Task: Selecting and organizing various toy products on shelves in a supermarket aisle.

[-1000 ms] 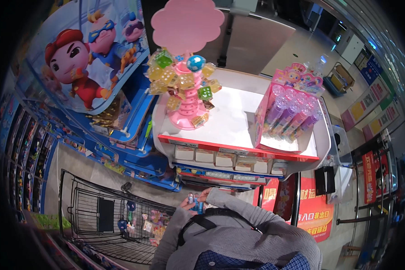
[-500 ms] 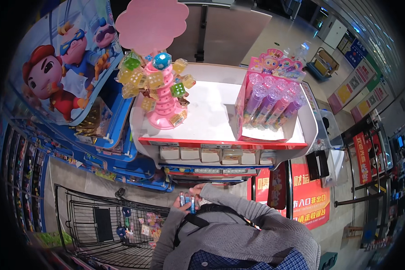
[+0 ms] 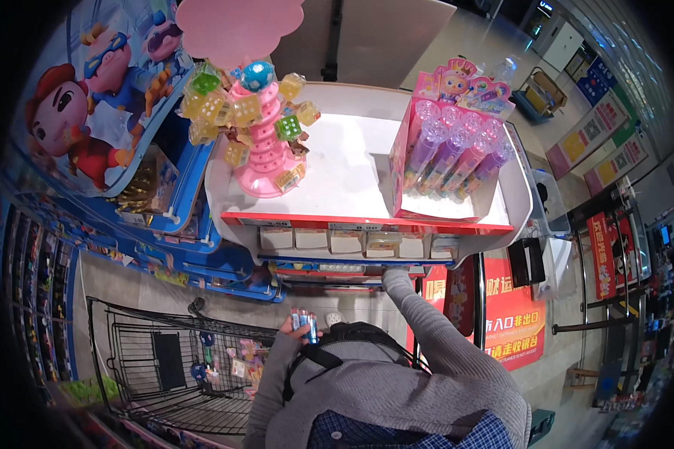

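Observation:
Close in front of my body, my left hand (image 3: 287,327) is closed round a bunch of small tubes (image 3: 305,323) with blue, clear and reddish parts; what is inside them is too small to tell. My right arm in its grey sleeve (image 3: 412,299) stretches forward to the lower tiers of the white display stand (image 3: 344,179). The fingers of that hand are hidden under the shelf edge, so whether it grips anything cannot be seen. Small clear-fronted boxes (image 3: 347,242) line the tier just below the red-edged top.
On the stand's top are a pink tower of dice-shaped toys (image 3: 262,142) and a pink box of purple and pink tubes (image 3: 449,165). A black wire shopping cart (image 3: 138,318) with colourful packages stands at my left, beside blue shelving (image 3: 225,273). Red floor signs (image 3: 517,329) lie at right.
My right hand has left the tubes by my left hand and reached forward and right under the shelf edge. The left hand still holds the tubes, slightly further forward. The view has shifted slightly.

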The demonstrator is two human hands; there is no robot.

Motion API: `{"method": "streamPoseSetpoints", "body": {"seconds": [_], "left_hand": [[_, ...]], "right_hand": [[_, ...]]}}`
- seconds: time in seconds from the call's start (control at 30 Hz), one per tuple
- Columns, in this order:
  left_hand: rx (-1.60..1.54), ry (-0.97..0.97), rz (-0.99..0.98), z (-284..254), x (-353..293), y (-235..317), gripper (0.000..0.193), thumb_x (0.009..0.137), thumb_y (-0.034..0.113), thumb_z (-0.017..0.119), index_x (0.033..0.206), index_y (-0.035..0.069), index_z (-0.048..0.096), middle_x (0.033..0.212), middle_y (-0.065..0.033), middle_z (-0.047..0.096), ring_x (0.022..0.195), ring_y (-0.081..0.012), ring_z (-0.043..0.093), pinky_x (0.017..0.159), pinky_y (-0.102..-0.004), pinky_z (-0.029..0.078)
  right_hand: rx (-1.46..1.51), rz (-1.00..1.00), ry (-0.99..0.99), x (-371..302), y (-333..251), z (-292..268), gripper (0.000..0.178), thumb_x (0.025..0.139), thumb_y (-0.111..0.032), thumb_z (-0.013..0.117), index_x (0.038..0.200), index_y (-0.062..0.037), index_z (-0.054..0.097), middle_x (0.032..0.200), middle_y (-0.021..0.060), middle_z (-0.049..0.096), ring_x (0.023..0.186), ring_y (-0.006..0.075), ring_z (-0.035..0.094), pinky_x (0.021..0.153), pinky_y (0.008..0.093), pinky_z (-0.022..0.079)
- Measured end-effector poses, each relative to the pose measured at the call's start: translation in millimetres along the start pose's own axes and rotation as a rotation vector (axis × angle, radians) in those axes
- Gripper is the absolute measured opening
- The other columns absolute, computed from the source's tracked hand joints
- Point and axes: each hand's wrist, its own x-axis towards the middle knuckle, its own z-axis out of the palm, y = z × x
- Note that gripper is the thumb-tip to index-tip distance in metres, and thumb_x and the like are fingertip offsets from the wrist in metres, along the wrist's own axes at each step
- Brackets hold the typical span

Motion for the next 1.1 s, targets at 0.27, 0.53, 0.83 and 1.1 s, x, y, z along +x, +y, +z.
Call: {"method": "streamPoseSetpoints", "body": {"seconds": [0.27, 0.53, 0.83, 1.1], "left_hand": [[0.022, 0.025, 0.128, 8.3, -8.1, 6.9, 0.034, 0.073, 0.005, 0.055, 0.103, 0.006, 0.040, 0.089, -0.0081, 0.052, 0.075, -0.0223, 0.058, 0.061, -0.0299, 0.048], [-0.167, 0.123, 0.103, 0.0, -5.5, 1.1, 0.039, 0.074, -0.002, 0.051, 0.110, 0.005, 0.038, 0.098, -0.0097, 0.050, 0.078, -0.0235, 0.055, 0.068, -0.0369, 0.048], [-0.131, 0.193, 0.037, 4.4, -18.3, 8.6, 0.036, 0.074, -0.003, 0.050, 0.107, 0.005, 0.037, 0.099, -0.0090, 0.050, 0.075, -0.0248, 0.056, 0.065, -0.0371, 0.049], [-0.074, 0.155, -0.003, -3.8, -19.8, 4.6, 0.032, 0.076, 0.001, 0.050, 0.105, 0.006, 0.038, 0.094, -0.0103, 0.050, 0.077, -0.0230, 0.056, 0.066, -0.0352, 0.049]], "right_hand": [[-0.146, -0.033, 0.097, 9.4, 3.4, -8.4, 0.021, 0.072, -0.015, 0.045, 0.086, -0.0091, 0.060, 0.090, 0.0109, 0.058, 0.082, 0.0261, 0.056, 0.068, 0.0361, 0.046], [-0.110, 0.092, 0.220, 33.3, 43.5, 16.9, 0.029, 0.075, -0.022, 0.038, 0.094, -0.0074, 0.054, 0.100, 0.0144, 0.053, 0.093, 0.0288, 0.050, 0.079, 0.0369, 0.039], [0.051, 0.136, 0.085, 22.5, 25.8, -9.6, 0.038, 0.078, -0.026, 0.035, 0.111, -0.0078, 0.043, 0.116, 0.0146, 0.041, 0.109, 0.0281, 0.037, 0.092, 0.0378, 0.029], [-0.159, 0.031, -0.024, 20.0, 32.4, -3.1, 0.025, 0.076, -0.019, 0.039, 0.093, -0.0080, 0.054, 0.097, 0.0144, 0.053, 0.093, 0.0270, 0.050, 0.081, 0.0352, 0.039]]}}
